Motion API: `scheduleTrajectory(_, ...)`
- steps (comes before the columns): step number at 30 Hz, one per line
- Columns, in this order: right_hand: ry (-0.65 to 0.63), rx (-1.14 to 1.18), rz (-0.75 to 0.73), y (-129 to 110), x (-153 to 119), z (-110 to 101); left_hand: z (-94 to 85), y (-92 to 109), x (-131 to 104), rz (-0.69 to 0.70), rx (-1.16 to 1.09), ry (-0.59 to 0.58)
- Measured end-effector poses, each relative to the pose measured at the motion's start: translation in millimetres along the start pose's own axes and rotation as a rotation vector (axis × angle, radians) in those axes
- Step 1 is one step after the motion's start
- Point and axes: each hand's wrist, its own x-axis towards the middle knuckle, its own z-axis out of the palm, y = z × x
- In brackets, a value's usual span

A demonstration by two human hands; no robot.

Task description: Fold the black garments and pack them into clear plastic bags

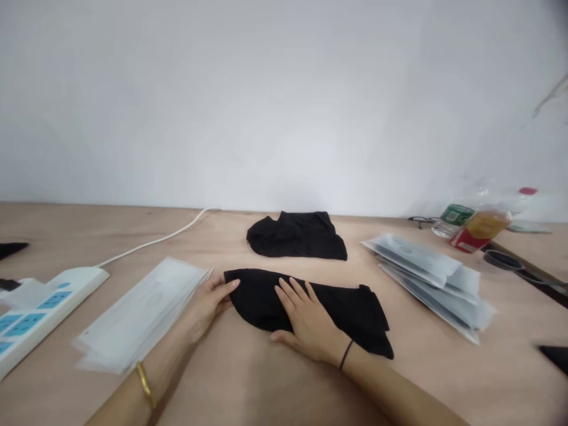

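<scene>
Cloth: our black cloth (310, 305) lies on the table (444, 367) between two stacks of clear bags.
Right hand (306, 319): flat, open, pressing it.
Left hand (210, 302): open, fingertips at its left end.

A plain black cloth (310, 305) lies on a light tan desk (248, 378), with a second black cloth (296, 235) behind it. The wall is white. The power strip (39, 307) is white with blue sockets. The packets (142, 313) are frosted clear. One bottle (477, 229) looks yellow and red, though blurred.
</scene>
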Motion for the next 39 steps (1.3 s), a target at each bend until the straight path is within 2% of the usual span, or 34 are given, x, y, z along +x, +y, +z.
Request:
scheduleTrajectory(3, -0.002, 0.021, -0.004, 2, 7, 12, 6.5, 1, 0, 0.034, 0.092, -0.040)
scheduleTrajectory(5, 0.006, 0.045, -0.008, 4, 7, 12, 16.5, 4, 0, 0.091, 0.155, -0.041)
scheduleTrajectory(8, 0.005, 0.129, -0.016, 12, -2, 3, 44.0, 8, 0, 0.225, 0.193, -0.054)
scheduleTrajectory(10, 0.069, 0.204, 0.056, 22, -15, -7, 66.4, 5, -4, 0.288, 0.251, -0.107)
scheduleTrajectory(13, 0.248, 0.180, 0.191, 39, -40, -20, 91.5, -6, -17, 0.455, 0.577, -0.239)
scheduleTrajectory(14, 0.263, 0.132, 0.190, 43, -47, -22, 95.6, -10, -21, 0.518, 0.725, -0.287)
scheduleTrajectory(16, 0.170, 0.035, 0.121, 48, -59, -22, 97.0, -17, -28, 0.610, 0.953, -0.361)
scheduleTrajectory(18, 0.019, -0.012, 0.063, 49, -65, -18, 91.5, -20, -29, 0.627, 1.009, -0.303)
scheduleTrajectory(21, -0.068, -0.026, 0.092, 40, -61, -8, 78.3, -22, -19, 0.597, 1.022, -0.019)
scheduleTrajectory(23, -0.049, -0.015, 0.144, 29, -51, -2, 70.5, -23, -6, 0.556, 1.015, 0.097)
scheduleTrajectory(26, -0.019, 0.058, 0.156, 10, -32, 0, 64.3, -14, 10, 0.550, 0.943, 0.131)
scheduleTrajectory(29, 0.046, 0.234, 0.132, 3, -29, -15, 70.7, 7, 9, 0.606, 0.889, 0.195)
scheduleTrajectory(31, 0.205, 0.380, 0.179, 9, -40, -36, 85.2, 16, -3, 0.652, 0.876, 0.198)
scheduleTrajectory(33, 0.409, 0.481, 0.284, 23, -55, -59, 106.0, 12, -19, 0.698, 0.893, 0.087)
scheduleTrajectory(35, 0.531, 0.494, 0.378, 38, -68, -78, 127.6, -4, -34, 0.760, 0.959, -0.137)
scheduleTrajectory(37, 0.530, 0.445, 0.401, 50, -70, -87, 144.3, -26, -44, 0.811, 1.056, -0.367)
scheduleTrajectory(39, 0.407, 0.384, 0.392, 58, -61, -85, 153.4, -43, -50, 0.816, 1.134, -0.496)
